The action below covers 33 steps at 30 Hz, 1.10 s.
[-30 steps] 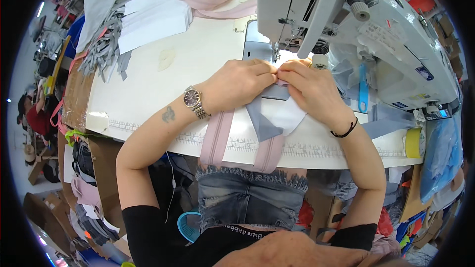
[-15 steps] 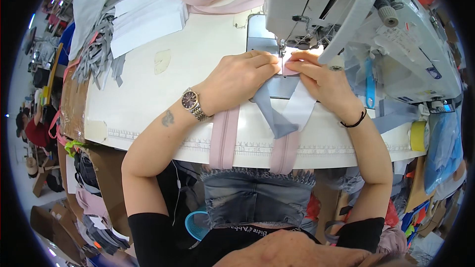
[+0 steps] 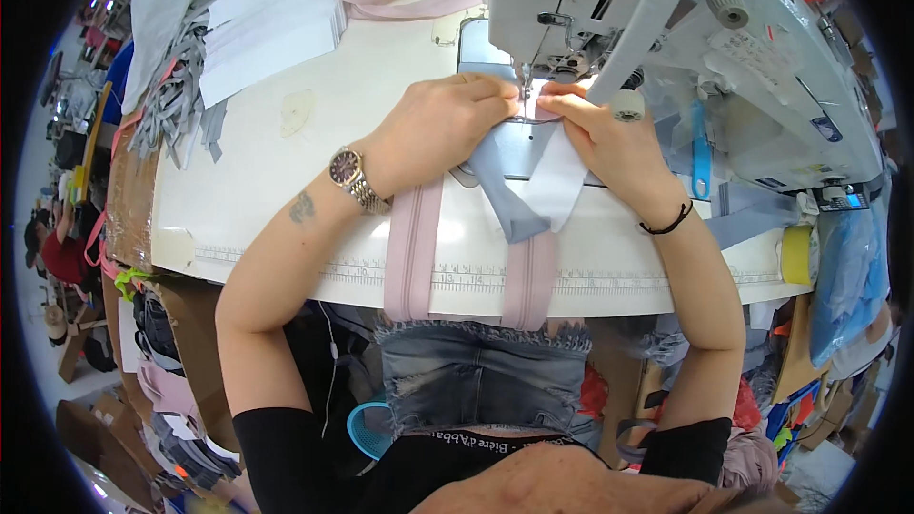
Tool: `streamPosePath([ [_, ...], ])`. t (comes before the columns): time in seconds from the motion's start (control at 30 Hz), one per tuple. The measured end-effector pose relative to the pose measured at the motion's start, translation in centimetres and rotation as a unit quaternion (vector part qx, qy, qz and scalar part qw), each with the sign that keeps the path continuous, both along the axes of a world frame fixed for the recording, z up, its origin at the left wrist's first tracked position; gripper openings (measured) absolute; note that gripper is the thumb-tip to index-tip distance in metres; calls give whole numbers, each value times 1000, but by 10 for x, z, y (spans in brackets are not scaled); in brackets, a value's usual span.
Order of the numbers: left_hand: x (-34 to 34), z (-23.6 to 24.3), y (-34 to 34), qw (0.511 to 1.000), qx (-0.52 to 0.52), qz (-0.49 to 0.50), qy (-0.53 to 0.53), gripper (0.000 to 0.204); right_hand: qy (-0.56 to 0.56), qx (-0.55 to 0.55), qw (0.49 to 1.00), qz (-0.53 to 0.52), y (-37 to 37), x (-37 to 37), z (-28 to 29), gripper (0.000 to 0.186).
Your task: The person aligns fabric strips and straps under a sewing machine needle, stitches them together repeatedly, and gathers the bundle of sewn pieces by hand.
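Note:
My left hand (image 3: 476, 114) has its fingers closed on a small pink fabric piece (image 3: 533, 107) just left of the presser foot (image 3: 525, 88) of a white sewing machine (image 3: 562, 0). Opposite it, my right hand (image 3: 595, 133) pinches the same piece at the right of the needle area. A grey-blue strip (image 3: 509, 214) and a white strip (image 3: 562, 181) hang below my fingers over the metal plate (image 3: 524, 157). Pink zipper tape (image 3: 411, 266) passes under my left wrist and drapes over the front edge of the white table (image 3: 238, 181).
Stacked white pieces (image 3: 271, 48), grey scraps (image 3: 181, 105) and more pink tape (image 3: 419, 0) lie at the back left. A blue tool (image 3: 701, 152), yellow tape roll (image 3: 796, 255) and blue plastic bag (image 3: 838, 286) are on the right. A person in red (image 3: 59, 262) is at far left.
Over the last second both hands have moved forward to the presser foot, carrying the pink piece and the attached strips toward the needle. The hanging strips have shifted up slightly.

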<state>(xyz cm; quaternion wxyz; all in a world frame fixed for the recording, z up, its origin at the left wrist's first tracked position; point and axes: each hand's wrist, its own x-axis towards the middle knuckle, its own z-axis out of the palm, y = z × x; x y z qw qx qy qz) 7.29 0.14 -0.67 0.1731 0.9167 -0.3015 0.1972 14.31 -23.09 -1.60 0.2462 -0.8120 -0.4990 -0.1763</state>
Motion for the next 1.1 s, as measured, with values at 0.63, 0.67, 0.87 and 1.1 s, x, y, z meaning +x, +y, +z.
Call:
streamPosePath([
  [0.63,-30,20,-23,990,-8,-19,-141,14,248,-33,941,228,-7,-30,30,27],
  [0.67,-53,31,-43,983,112,6,144,21,296,-24,928,225,-6,-29,29,28],
  [0.87,-141,-8,-63,971,64,-228,-25,55,369,-26,906,206,-5,-32,32,31],
  [1.1,-151,33,21,981,125,-14,146,44,254,-81,938,220,-2,-42,51,42],
])
